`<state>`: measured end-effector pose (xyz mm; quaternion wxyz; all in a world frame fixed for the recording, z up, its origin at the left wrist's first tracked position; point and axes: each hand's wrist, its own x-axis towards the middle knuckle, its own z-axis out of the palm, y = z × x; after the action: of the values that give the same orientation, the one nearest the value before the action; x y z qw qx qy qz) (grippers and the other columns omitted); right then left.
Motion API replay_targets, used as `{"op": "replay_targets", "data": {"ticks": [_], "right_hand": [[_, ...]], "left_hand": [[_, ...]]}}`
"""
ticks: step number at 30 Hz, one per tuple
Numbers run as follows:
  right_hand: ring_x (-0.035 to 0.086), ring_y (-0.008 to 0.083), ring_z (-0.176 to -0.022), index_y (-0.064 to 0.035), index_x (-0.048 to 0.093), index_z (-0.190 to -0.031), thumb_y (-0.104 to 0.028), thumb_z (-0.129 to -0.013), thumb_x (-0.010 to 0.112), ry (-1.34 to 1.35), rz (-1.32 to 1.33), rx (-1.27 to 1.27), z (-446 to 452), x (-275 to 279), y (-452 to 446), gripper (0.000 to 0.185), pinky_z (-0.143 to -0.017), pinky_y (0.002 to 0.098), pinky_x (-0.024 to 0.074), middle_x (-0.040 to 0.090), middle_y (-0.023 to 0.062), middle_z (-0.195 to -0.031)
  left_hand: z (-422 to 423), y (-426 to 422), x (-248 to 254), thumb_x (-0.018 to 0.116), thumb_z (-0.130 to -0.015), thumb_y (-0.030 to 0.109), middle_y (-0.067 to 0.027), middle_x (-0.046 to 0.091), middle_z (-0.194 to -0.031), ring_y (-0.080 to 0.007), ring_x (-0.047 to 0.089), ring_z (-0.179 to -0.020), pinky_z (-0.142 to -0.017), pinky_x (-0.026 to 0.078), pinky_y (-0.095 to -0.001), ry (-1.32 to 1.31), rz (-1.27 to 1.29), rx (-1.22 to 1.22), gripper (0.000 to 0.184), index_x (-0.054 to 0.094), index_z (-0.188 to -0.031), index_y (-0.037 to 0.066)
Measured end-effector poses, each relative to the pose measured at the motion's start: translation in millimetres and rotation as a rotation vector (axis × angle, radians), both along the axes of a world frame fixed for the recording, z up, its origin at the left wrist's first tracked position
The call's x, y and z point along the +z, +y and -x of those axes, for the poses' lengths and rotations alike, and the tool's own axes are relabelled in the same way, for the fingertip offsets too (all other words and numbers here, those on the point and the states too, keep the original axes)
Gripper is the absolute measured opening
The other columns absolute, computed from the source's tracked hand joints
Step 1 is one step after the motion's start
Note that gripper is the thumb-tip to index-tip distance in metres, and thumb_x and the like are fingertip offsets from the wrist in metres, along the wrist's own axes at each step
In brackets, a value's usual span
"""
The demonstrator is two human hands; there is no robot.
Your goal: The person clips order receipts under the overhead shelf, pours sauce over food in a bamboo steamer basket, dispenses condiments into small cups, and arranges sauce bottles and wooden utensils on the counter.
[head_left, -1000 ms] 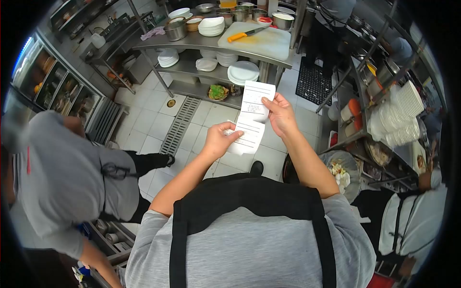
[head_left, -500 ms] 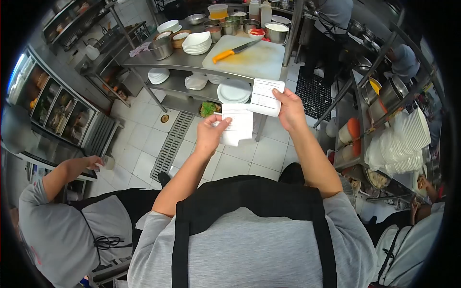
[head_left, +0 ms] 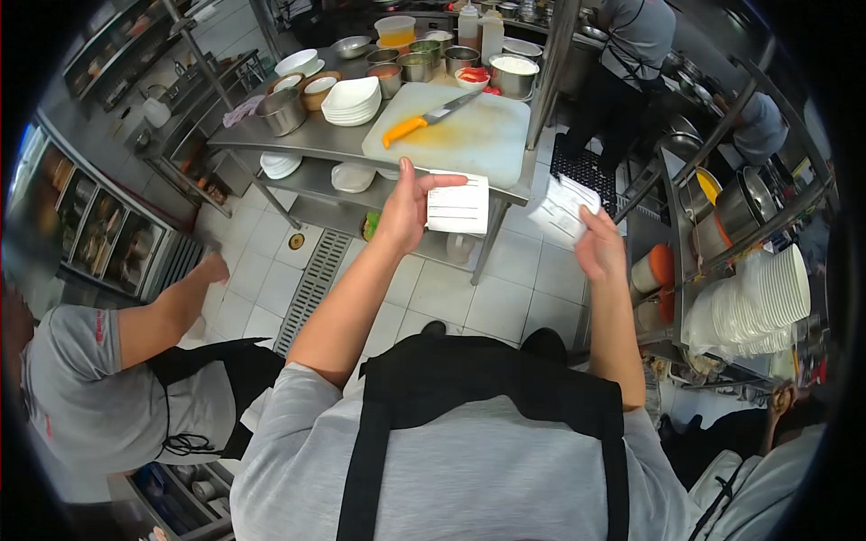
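My left hand [head_left: 404, 215] holds a white paper slip [head_left: 462, 207] with printed lines. Its thumb points up, and a finger lies across the slip's upper edge. Over to the right, my right hand [head_left: 603, 248] pinches another printed paper slip [head_left: 561, 215], which is tilted and slightly blurred. The slips are apart, both in front of the steel table. On that table, beyond my left hand, a white cutting board [head_left: 501, 149] carries a knife [head_left: 424, 124] with an orange handle.
The steel table [head_left: 338, 144] also bears stacked white bowls [head_left: 352, 101], metal pots and squeeze bottles. A co-worker [head_left: 135, 370] stands at my left by a fridge [head_left: 99, 216]; others are at the back and right. A rack [head_left: 672, 216] with stacked containers [head_left: 758, 298] stands right. The floor has a drain grate [head_left: 316, 279].
My hands have moved apart: the right one went right and down with its slip, and the left one rose. The left co-worker's arm has shifted. The view has turned slightly.
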<state>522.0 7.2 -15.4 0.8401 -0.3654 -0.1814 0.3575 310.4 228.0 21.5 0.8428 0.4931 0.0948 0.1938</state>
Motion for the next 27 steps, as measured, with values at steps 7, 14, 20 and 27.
{"op": "replay_targets", "data": {"ticks": [7,14,20,27], "right_hand": [[0.051,0.0278,-0.116,0.0067,0.044,-0.122,-0.001,-0.089,0.049,0.004,0.017,-0.202,-37.6,-19.0,-22.2,0.035,-0.102,0.0402,0.0382,0.053,0.0178,-0.123],[0.056,0.026,-0.11,0.0064,0.047,-0.119,0.0,-0.087,0.051,-0.007,0.027,-0.364,-35.8,-10.4,-11.0,0.033,-0.097,0.0382,0.0431,0.057,0.0172,-0.119],[0.059,0.0251,-0.105,0.0053,0.051,-0.115,0.0,-0.086,0.053,0.008,0.057,-0.51,-27.5,-22.0,-9.1,0.029,-0.093,0.0379,0.0467,0.059,0.0165,-0.115],[0.06,0.0247,-0.103,0.0038,0.052,-0.114,0.0,-0.086,0.053,0.075,0.081,-0.601,-14.6,-28.8,-10.5,0.028,-0.092,0.0376,0.0476,0.061,0.0155,-0.113]], "left_hand": [[-69.0,98.1,16.1,0.056,-0.078,-0.01,-0.0049,0.062,-0.101,-0.0097,0.057,-0.089,-0.079,0.047,-0.024,-0.11,-0.691,0.274,0.039,0.053,-0.114,0.003],[-142.1,241.5,173.9,0.073,-0.074,0.003,0.0016,0.056,-0.084,-0.0059,0.049,-0.073,-0.068,0.041,-0.0196,-0.521,-0.85,0.862,0.024,0.058,-0.093,0.003],[-195.0,321.7,252.3,0.066,-0.081,0.0,-0.0026,0.063,-0.091,-0.0085,0.056,-0.085,-0.079,0.044,-0.0213,-0.86,-0.692,0.695,0.014,0.064,-0.094,0.001],[-252.0,291.1,209.3,0.069,-0.075,-0.004,-0.0062,0.063,-0.084,-0.0116,0.059,-0.079,-0.072,0.047,-0.0248,-0.689,-0.714,0.342,0.071,0.031,-0.135,0.002]]}}
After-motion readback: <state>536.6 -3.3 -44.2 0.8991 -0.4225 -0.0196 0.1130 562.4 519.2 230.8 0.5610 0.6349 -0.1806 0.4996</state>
